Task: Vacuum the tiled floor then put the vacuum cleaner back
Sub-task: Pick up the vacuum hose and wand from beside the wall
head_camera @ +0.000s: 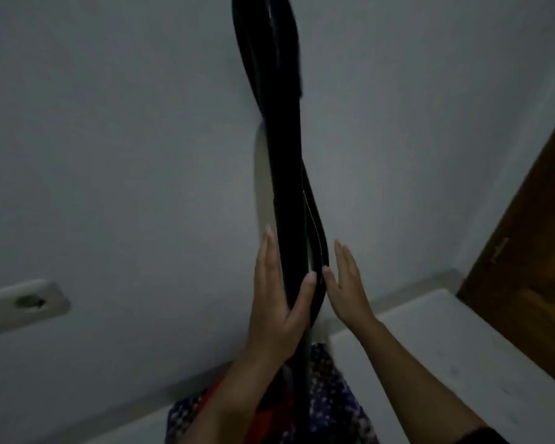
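One vacuum cleaner (287, 161) stands upright against the pale wall (125, 139), a tall, glossy black shape that runs from the top edge of the view down between the person's two hands. A black hose or cord (316, 219) runs down its right side and curves in at hand level; which of the two it is cannot be told in the dim light.

The left hand (277, 302) is spread flat along the left side of the vacuum body, fingers straight and pointing up, with the thumb (306, 288) wrapped across the front, a loose hold and not a closed fist. The right hand (345, 283) is open, fingers straight and together, palm facing the vacuum, its thumb touching or just beside the hose; it grips nothing.

One wall socket plate (16, 306) with two outlets sits on the wall at the left, well apart from the vacuum. One brown wooden door (532, 251) fills the right edge. White floor tiles (455, 354) show at lower right below a pale skirting. One patterned blue and red garment (330, 398) shows between the forearms at the bottom.
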A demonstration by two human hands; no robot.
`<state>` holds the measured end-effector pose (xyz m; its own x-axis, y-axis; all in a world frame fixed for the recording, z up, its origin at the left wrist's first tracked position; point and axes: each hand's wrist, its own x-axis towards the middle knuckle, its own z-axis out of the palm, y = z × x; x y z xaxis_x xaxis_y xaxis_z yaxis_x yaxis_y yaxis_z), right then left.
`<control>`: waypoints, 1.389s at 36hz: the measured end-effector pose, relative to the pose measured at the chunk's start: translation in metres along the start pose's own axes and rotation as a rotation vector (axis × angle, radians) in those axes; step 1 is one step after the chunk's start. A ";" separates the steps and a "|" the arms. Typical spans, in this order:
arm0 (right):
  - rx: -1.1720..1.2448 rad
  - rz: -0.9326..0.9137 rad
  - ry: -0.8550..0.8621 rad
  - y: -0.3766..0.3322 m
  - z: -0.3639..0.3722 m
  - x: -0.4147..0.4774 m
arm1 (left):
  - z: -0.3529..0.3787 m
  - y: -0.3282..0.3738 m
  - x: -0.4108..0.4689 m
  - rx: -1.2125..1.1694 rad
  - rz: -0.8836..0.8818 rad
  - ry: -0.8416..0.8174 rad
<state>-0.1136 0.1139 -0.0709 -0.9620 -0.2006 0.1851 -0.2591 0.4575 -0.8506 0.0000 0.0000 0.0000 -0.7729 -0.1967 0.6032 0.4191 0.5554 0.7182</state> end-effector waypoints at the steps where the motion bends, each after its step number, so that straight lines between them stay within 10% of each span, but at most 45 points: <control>1: 0.008 -0.031 0.023 0.009 0.008 0.009 | 0.004 -0.005 -0.001 -0.036 0.044 -0.004; 24: 0.147 -0.273 0.113 0.022 0.049 0.077 | 0.013 -0.040 -0.005 0.007 0.241 -0.021; 41: 0.535 -0.441 0.008 0.030 0.084 -0.050 | -0.013 -0.049 -0.010 -0.010 0.121 0.007; 50: 0.181 -0.529 0.041 0.010 0.110 -0.060 | -0.025 -0.057 -0.014 0.031 0.115 -0.003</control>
<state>-0.0489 0.0354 -0.1447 -0.7086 -0.3270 0.6253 -0.6918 0.1472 -0.7069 -0.0009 -0.0493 -0.0405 -0.7221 -0.1278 0.6799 0.4904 0.5987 0.6333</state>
